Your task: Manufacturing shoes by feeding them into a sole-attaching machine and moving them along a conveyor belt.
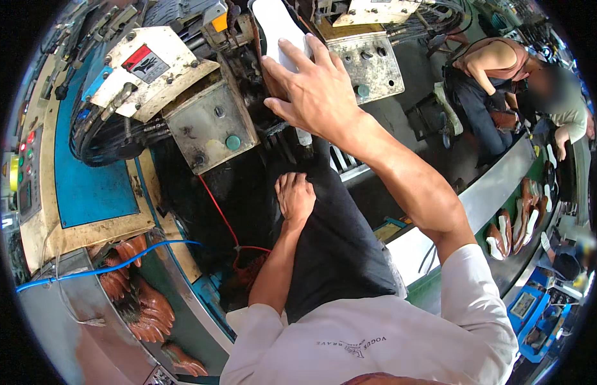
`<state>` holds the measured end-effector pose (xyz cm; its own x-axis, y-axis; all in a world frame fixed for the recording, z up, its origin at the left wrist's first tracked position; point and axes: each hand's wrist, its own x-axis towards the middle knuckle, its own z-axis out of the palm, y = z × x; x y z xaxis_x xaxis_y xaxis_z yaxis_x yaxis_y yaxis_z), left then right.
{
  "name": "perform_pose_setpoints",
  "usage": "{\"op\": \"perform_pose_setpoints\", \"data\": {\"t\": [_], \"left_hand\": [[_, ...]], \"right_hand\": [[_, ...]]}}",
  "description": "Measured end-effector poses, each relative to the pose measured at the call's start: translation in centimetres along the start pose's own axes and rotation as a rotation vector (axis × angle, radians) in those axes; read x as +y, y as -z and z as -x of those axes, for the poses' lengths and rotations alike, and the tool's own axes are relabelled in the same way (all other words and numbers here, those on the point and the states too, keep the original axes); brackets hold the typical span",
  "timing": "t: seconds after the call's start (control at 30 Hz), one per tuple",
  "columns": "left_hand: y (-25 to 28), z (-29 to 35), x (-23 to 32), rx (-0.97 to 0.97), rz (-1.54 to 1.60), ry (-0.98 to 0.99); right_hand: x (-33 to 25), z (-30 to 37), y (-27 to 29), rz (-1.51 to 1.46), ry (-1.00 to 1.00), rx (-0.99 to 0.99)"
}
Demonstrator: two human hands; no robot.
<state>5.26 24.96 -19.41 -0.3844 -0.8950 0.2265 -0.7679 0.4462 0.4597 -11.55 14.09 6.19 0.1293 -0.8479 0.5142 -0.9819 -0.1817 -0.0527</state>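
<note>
My right hand (314,93) reaches up into the machine, fingers spread over a white insole-shaped piece (271,25). Its fingertips touch the lower part of that piece. Brown leather, apparently a shoe upper (273,82), shows along the edge, partly hidden by my hand. Metal machine parts stand on both sides of it. Lower down, my left hand (295,197) rests on the dark trousers (340,256) over my leg, holding nothing, its fingers lying loosely flat.
Grey boxes with green buttons, one left (212,127) and one right (369,67), flank the work. A blue hose (119,264) crosses the left side above brown uppers (151,311). Brown uppers (500,234) lie on the right-hand belt. A person (494,70) sits beyond.
</note>
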Motion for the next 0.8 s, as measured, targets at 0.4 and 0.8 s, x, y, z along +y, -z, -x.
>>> {"op": "perform_pose_setpoints", "data": {"t": [0.4,0.8], "left_hand": [[0.0,-0.3,-0.5,-0.077,-0.03,0.024],[-0.1,-1.3,-0.5,-0.091,-0.061,-0.018]], "right_hand": [[2.5,-12.0,-0.2,-0.101,-0.059,-0.139],[3.9,-15.1,-0.1,-0.074,0.103,-0.034]]}}
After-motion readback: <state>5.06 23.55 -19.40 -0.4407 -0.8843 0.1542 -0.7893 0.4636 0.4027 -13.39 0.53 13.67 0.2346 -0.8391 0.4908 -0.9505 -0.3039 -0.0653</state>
